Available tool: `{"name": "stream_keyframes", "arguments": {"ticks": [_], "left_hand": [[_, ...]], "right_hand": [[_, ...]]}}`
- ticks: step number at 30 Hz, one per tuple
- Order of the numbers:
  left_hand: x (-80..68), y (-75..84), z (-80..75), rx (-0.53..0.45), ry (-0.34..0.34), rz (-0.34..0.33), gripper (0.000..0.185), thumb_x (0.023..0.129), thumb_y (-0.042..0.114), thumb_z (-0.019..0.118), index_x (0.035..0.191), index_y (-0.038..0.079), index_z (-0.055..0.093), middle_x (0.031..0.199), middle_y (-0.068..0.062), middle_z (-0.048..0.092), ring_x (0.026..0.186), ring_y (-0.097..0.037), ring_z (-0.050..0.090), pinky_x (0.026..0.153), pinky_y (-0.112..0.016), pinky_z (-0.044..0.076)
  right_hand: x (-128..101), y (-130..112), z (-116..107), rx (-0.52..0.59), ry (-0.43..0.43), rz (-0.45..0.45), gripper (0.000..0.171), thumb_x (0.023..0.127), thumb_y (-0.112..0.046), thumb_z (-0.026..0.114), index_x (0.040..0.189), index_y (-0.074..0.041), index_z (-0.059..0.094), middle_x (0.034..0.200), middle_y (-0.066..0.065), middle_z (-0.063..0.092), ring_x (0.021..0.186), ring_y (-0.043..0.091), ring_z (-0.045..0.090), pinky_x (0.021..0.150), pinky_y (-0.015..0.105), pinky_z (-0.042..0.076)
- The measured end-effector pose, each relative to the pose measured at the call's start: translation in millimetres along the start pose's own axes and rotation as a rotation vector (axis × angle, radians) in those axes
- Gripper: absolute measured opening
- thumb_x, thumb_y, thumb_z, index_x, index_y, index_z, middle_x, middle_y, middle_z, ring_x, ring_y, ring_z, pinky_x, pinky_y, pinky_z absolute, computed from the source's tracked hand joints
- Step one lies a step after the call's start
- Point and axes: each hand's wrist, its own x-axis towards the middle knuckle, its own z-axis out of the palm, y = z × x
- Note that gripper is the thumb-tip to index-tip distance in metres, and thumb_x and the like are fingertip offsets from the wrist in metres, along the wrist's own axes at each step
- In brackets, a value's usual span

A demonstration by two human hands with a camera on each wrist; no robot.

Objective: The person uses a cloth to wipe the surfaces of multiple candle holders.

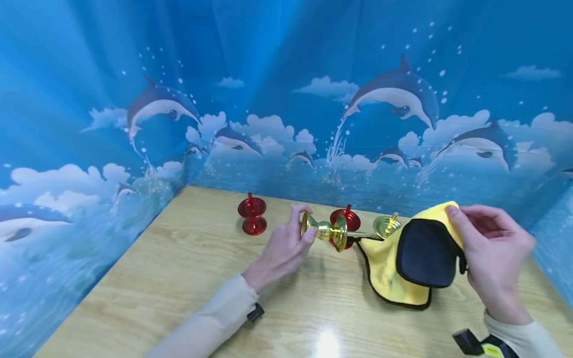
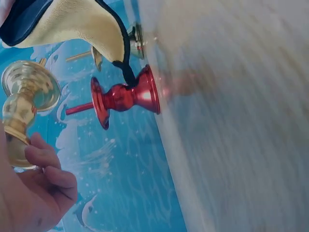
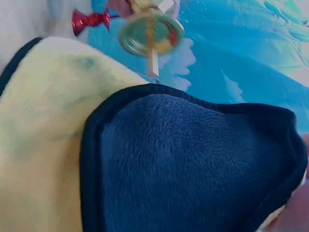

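Note:
My left hand (image 1: 286, 246) grips the base of a gold candlestick (image 1: 329, 231), holding it sideways above the wooden table (image 1: 188, 278); the left wrist view shows that gold candlestick (image 2: 24, 108) against my fingers (image 2: 46, 166). My right hand (image 1: 490, 251) pinches a yellow cloth with a dark blue side (image 1: 418, 258), lifted, its lower edge near the table. This cloth (image 3: 145, 159) fills the right wrist view. A red candlestick (image 1: 252, 215) stands at the left, another red candlestick (image 1: 346, 219) stands behind the gold one, and a second gold candlestick (image 1: 387, 226) stands behind the cloth.
Blue dolphin-print backdrop walls (image 1: 286, 99) close the table at the back and both sides. The table's near half is bare wood with a light glare (image 1: 328, 343). In the left wrist view a red candlestick (image 2: 126, 96) stands by the table's rear edge.

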Motion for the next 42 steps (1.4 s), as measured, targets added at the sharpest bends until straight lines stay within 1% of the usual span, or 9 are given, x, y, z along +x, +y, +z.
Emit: {"name": "stream_keyframes", "arguments": {"ticks": [4,7,14,21,27,31,35,39,42], "left_hand": [[-2.0,3.6,5.7,0.007,-0.091,0.035,0.075,0.101,0.071,0.008,0.131,0.009,0.038,0.063,0.004,0.044,0.050,-0.001,0.031,0.047,-0.021,0.033],[-4.1,8.0,10.4,0.041,-0.159,0.055,0.079,0.100,0.072,0.005,0.134,0.009,0.038,0.063,0.006,0.044,0.050,-0.001,0.033,0.049,-0.020,0.035],[-5.9,17.8,19.8,0.069,-0.289,0.109,0.073,0.100,0.070,0.010,0.137,0.014,0.039,0.064,0.010,0.042,0.050,-0.001,0.034,0.049,-0.019,0.035],[-3.7,21.7,23.6,0.112,-0.273,0.183,0.081,0.097,0.074,0.001,0.135,0.013,0.039,0.061,0.012,0.034,0.049,0.000,0.024,0.045,-0.017,0.027],[-3.7,22.1,23.2,0.138,-0.243,0.202,0.076,0.099,0.071,0.004,0.133,0.013,0.040,0.063,0.010,0.035,0.051,0.000,0.023,0.046,-0.016,0.024],[-4.1,21.4,22.8,0.145,-0.236,0.227,0.061,0.101,0.060,0.020,0.133,0.012,0.040,0.063,0.011,0.033,0.051,0.000,0.022,0.047,-0.015,0.022],[-3.7,20.8,23.4,0.146,-0.220,0.263,0.052,0.099,0.051,0.031,0.133,0.012,0.040,0.062,0.010,0.034,0.051,0.000,0.024,0.047,-0.013,0.022],[-4.1,19.1,26.5,0.155,-0.210,0.305,0.055,0.103,0.055,0.027,0.133,0.010,0.040,0.062,0.010,0.039,0.053,0.001,0.029,0.048,-0.012,0.025],[-4.8,19.4,29.1,0.157,-0.220,0.278,0.059,0.103,0.057,0.023,0.132,0.010,0.041,0.062,0.010,0.038,0.053,0.001,0.029,0.049,-0.012,0.025]], "right_hand": [[10,-6,-6,-0.308,-0.081,-0.057,0.022,0.085,0.004,0.077,0.106,0.011,0.072,0.088,-0.008,0.074,0.077,0.004,0.070,0.071,0.011,0.055],[14,-12,-6,-0.407,-0.203,-0.045,0.022,0.087,0.001,0.077,0.108,0.008,0.073,0.091,-0.012,0.074,0.079,0.002,0.070,0.070,0.011,0.056],[6,-15,10,-0.412,-0.602,-0.082,0.011,0.089,0.000,0.076,0.099,-0.003,0.074,0.094,-0.011,0.074,0.076,0.006,0.070,0.064,0.017,0.056],[-18,-8,36,-0.358,-0.926,-0.125,0.016,0.089,0.000,0.075,0.099,-0.013,0.076,0.099,-0.012,0.075,0.094,0.005,0.069,0.084,0.023,0.057],[-32,2,42,-0.395,-1.035,-0.077,0.020,0.097,-0.007,0.068,0.109,-0.020,0.075,0.106,-0.006,0.075,0.101,0.003,0.067,0.086,0.027,0.057],[-34,8,43,-0.363,-1.067,-0.016,0.020,0.095,-0.010,0.071,0.114,-0.018,0.072,0.110,0.000,0.073,0.097,0.006,0.069,0.081,0.024,0.058],[-33,9,43,-0.445,-1.141,0.044,0.032,0.093,-0.024,0.077,0.123,-0.022,0.067,0.117,0.002,0.070,0.088,0.009,0.065,0.071,0.025,0.056],[-35,10,44,-0.521,-1.220,0.061,0.039,0.090,-0.035,0.079,0.124,-0.023,0.064,0.113,0.002,0.068,0.083,0.010,0.059,0.064,0.026,0.054],[-39,13,47,-0.522,-1.214,-0.008,0.039,0.086,-0.032,0.083,0.118,-0.022,0.063,0.106,-0.001,0.068,0.080,0.007,0.058,0.063,0.024,0.053]]}}
